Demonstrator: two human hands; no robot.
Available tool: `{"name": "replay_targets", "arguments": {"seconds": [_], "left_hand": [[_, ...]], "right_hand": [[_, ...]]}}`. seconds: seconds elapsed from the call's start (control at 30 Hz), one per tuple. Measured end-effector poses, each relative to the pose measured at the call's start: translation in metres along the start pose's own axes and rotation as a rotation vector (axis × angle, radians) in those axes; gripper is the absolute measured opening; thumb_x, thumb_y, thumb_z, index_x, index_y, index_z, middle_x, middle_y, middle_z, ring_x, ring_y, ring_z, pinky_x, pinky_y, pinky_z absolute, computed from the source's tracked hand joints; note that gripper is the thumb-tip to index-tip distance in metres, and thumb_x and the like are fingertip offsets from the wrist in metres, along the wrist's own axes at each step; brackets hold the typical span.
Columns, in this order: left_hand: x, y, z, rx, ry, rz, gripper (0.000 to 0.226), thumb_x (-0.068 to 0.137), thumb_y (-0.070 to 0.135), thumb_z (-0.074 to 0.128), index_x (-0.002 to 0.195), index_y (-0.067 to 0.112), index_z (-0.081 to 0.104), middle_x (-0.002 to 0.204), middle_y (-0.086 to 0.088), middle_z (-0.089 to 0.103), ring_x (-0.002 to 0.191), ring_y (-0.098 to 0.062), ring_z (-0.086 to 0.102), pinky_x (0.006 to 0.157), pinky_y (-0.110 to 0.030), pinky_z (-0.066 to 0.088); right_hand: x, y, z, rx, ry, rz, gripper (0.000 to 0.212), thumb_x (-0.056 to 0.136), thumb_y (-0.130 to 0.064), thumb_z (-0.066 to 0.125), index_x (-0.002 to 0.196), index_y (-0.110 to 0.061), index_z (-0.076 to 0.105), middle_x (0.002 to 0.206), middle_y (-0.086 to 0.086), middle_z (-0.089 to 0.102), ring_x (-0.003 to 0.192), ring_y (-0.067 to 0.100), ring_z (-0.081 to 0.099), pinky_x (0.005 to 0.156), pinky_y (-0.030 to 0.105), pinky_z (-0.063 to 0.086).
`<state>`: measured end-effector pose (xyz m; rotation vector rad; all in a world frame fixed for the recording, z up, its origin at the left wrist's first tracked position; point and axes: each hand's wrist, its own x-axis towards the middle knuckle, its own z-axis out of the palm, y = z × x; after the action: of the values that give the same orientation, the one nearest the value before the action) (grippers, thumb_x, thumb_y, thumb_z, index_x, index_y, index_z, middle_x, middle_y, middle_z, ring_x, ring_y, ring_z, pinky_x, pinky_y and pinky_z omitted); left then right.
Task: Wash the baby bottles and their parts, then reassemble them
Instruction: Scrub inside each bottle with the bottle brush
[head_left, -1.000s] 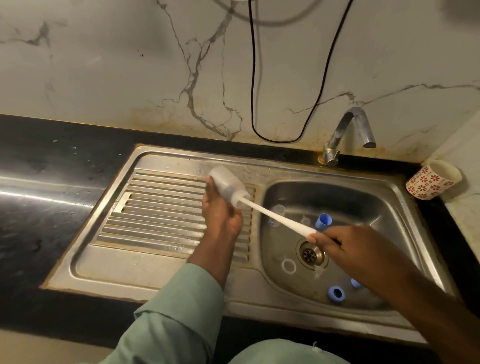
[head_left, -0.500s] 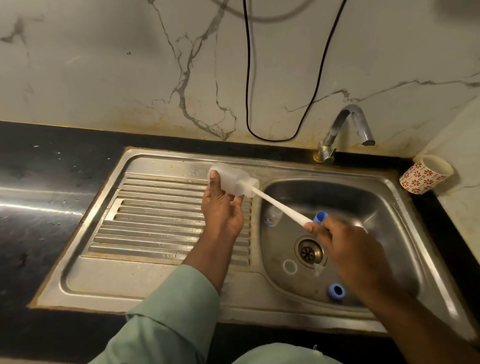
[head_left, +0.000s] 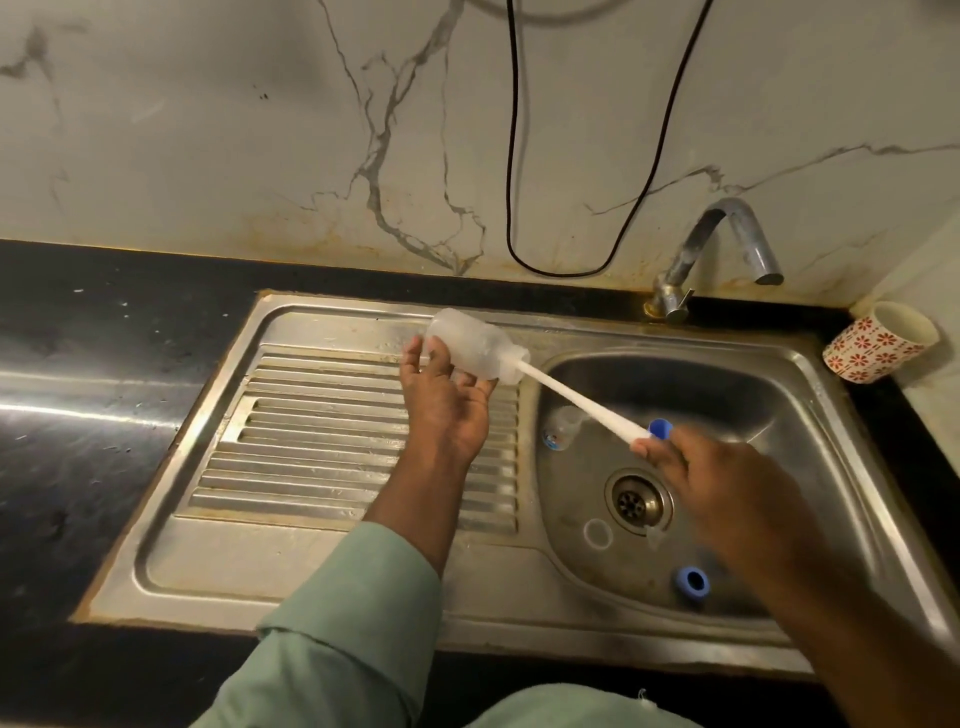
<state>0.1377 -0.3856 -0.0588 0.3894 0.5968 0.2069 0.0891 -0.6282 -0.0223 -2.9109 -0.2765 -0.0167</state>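
Note:
My left hand holds a clear baby bottle on its side above the ribbed draining board, fingers curled under it. A white brush handle runs from the bottle's mouth down to my right hand, which grips its lower end over the basin. The brush head is hidden inside the bottle. In the steel sink basin lie a second clear bottle, a blue ring, a blue part beside my right fingers, a white ring and a small clear teat near the drain.
The bent tap stands behind the basin, with no water seen running. A red-flowered cup lies tipped on the black counter at far right. A black cable hangs down the marble wall. The draining board spreads to the left.
My left hand has raised the bottle's mouth end and loosened its hold, fingers now under it. My right hand has pushed the brush further toward the bottle.

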Motion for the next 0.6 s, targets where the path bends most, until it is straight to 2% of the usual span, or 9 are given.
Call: {"name": "replay_targets", "arguments": {"seconds": [0.07, 0.13, 0.2, 0.27, 0.33, 0.4, 0.47, 0.6], "left_hand": [[0.003, -0.007, 0.006, 0.022, -0.021, 0.007, 0.042, 0.104, 0.018, 0.050, 0.145, 0.027, 0.044, 0.140, -0.018, 0.051, 0.121, -0.041, 0.058, 0.089, -0.059, 0.056], [0.008, -0.005, 0.005, 0.015, -0.010, 0.007, 0.041, 0.104, 0.018, 0.050, 0.144, 0.027, 0.046, 0.141, -0.018, 0.050, 0.121, -0.040, 0.058, 0.089, -0.057, 0.056], [0.014, 0.000, -0.002, 0.023, 0.013, 0.021, 0.041, 0.104, 0.018, 0.050, 0.144, 0.027, 0.047, 0.142, -0.017, 0.049, 0.121, -0.039, 0.057, 0.090, -0.055, 0.056], [0.015, -0.002, -0.007, 0.058, 0.011, 0.011, 0.041, 0.104, 0.016, 0.051, 0.143, 0.027, 0.047, 0.142, -0.017, 0.049, 0.121, -0.039, 0.057, 0.089, -0.055, 0.057], [0.013, -0.011, -0.006, 0.089, -0.002, -0.008, 0.039, 0.103, 0.016, 0.051, 0.141, 0.024, 0.051, 0.140, -0.019, 0.050, 0.121, -0.041, 0.057, 0.088, -0.057, 0.057], [0.013, -0.015, -0.005, 0.074, 0.003, -0.006, 0.037, 0.104, 0.016, 0.050, 0.141, 0.020, 0.052, 0.141, -0.021, 0.051, 0.124, -0.042, 0.057, 0.089, -0.057, 0.057], [0.018, -0.011, -0.007, 0.071, 0.020, 0.022, 0.037, 0.105, 0.015, 0.049, 0.142, 0.018, 0.050, 0.143, -0.020, 0.051, 0.126, -0.040, 0.056, 0.094, -0.057, 0.054], [0.015, -0.012, -0.006, 0.178, 0.031, 0.081, 0.036, 0.104, 0.014, 0.051, 0.140, 0.016, 0.052, 0.139, -0.017, 0.054, 0.122, -0.039, 0.059, 0.096, -0.057, 0.054]], "right_hand": [[-0.001, -0.012, 0.011, 0.165, -0.029, -0.004, 0.043, 0.092, -0.058, 0.036, 0.077, -0.021, 0.052, 0.057, 0.000, 0.054, 0.049, 0.016, 0.054, 0.052, 0.039, 0.052], [-0.001, -0.012, 0.021, 0.325, -0.137, -0.040, 0.040, 0.090, -0.052, 0.047, 0.071, -0.018, 0.054, 0.054, 0.000, 0.053, 0.046, 0.008, 0.049, 0.051, 0.031, 0.046], [0.000, -0.003, 0.018, 0.431, -0.265, -0.020, 0.048, 0.081, -0.059, 0.045, 0.072, -0.014, 0.060, 0.054, 0.001, 0.054, 0.045, 0.005, 0.048, 0.049, 0.025, 0.042], [0.005, 0.012, 0.010, 0.386, -0.232, 0.020, 0.050, 0.078, -0.064, 0.040, 0.074, -0.020, 0.063, 0.053, 0.001, 0.056, 0.045, 0.003, 0.051, 0.041, 0.016, 0.037], [0.009, 0.018, 0.008, 0.294, -0.119, 0.012, 0.045, 0.083, -0.064, 0.039, 0.076, -0.024, 0.060, 0.052, 0.001, 0.056, 0.045, 0.003, 0.054, 0.038, 0.015, 0.038], [0.007, 0.013, 0.017, 0.294, -0.144, -0.031, 0.040, 0.088, -0.057, 0.044, 0.078, -0.022, 0.062, 0.055, 0.001, 0.057, 0.048, 0.006, 0.055, 0.044, 0.019, 0.044], [0.000, 0.010, 0.023, 0.349, -0.226, -0.022, 0.034, 0.089, -0.050, 0.052, 0.080, -0.020, 0.066, 0.059, -0.001, 0.058, 0.052, 0.004, 0.055, 0.049, 0.018, 0.044], [0.000, 0.012, 0.014, 0.102, -0.148, 0.055, 0.038, 0.091, -0.058, 0.039, 0.083, -0.027, 0.058, 0.060, -0.003, 0.057, 0.052, 0.006, 0.055, 0.050, 0.023, 0.047]]}}
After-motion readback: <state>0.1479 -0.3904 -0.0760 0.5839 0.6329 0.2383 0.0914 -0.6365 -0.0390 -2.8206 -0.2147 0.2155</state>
